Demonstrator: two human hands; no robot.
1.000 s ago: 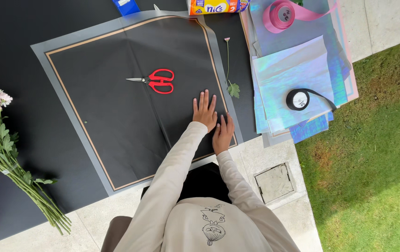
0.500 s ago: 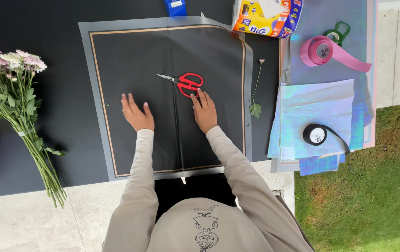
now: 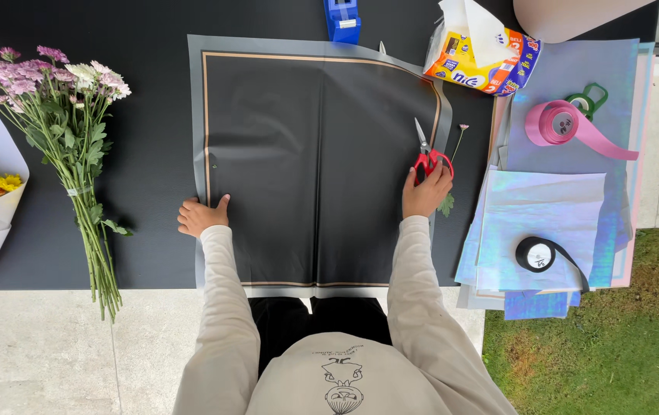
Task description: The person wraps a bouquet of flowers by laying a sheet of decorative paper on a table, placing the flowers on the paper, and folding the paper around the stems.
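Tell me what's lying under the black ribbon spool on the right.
The black ribbon spool rests on an iridescent sheet, topping a stack with blue and pink sheet edges showing. How many sheets lie beneath is hidden.

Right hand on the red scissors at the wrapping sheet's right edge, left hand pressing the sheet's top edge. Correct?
Not quite. The left hand rests at the left edge of the black wrapping sheet, not the top. The head view shows it. The right hand is on the red scissors at the right edge.
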